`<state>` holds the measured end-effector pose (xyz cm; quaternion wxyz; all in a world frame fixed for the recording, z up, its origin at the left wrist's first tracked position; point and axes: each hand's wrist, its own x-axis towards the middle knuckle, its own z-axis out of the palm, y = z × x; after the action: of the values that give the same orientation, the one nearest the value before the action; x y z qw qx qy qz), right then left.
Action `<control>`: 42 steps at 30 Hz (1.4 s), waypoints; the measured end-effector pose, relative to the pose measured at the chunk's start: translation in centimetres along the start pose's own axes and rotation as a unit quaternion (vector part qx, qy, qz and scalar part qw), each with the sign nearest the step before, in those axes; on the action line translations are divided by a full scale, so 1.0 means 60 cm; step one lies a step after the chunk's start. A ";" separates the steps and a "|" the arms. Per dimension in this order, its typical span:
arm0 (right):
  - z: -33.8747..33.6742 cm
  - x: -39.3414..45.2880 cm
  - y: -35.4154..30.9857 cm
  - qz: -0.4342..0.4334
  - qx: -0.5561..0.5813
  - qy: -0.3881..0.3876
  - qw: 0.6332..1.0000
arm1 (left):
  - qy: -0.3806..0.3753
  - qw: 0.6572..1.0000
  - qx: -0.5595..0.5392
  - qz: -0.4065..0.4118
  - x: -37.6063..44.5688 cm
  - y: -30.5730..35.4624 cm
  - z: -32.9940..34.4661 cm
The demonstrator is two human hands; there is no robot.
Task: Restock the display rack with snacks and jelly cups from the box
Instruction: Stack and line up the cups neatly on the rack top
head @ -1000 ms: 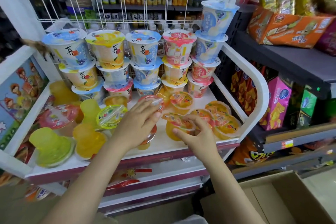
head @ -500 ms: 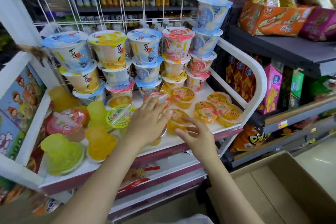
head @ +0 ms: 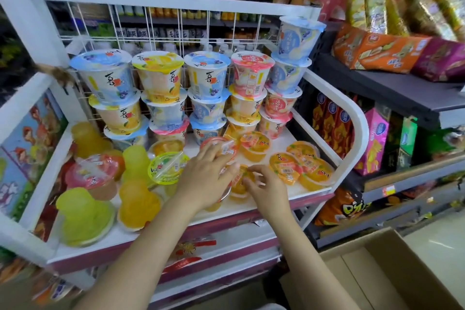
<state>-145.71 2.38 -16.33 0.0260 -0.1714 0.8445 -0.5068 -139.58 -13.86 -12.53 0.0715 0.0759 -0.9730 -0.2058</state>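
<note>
Fingers (head: 254, 171) pinching orange jelly cup (head: 240, 184), rack shelf (head: 264, 199)

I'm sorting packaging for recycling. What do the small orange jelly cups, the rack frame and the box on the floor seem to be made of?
Small orange jelly cups: clear glossy plastic, since the jelly shows through, with shiny printed film lids. Rack frame: smooth white, probably painted metal or plastic; I cannot tell which. Box: matte brown cardboard, with folded flaps.
</note>
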 end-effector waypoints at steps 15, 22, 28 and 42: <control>-0.191 0.156 0.062 0.013 -0.223 -0.018 0.974 | -0.091 0.993 0.055 0.060 0.113 0.180 0.072; -0.200 0.202 0.065 -0.009 -0.243 0.046 0.969 | -0.103 0.991 0.081 0.034 0.147 0.183 0.090; -0.191 0.216 0.067 0.011 -0.154 0.043 0.987 | -0.078 0.992 0.098 0.026 0.144 0.182 0.088; -0.201 0.209 0.043 0.034 0.118 0.088 0.989 | 0.108 0.931 -0.336 -0.094 0.184 0.194 0.063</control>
<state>-160.81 9.76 -11.08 -0.0116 -0.0928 0.7832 -0.6147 -152.38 -3.85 -9.97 0.1775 0.1605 -0.8220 -0.5168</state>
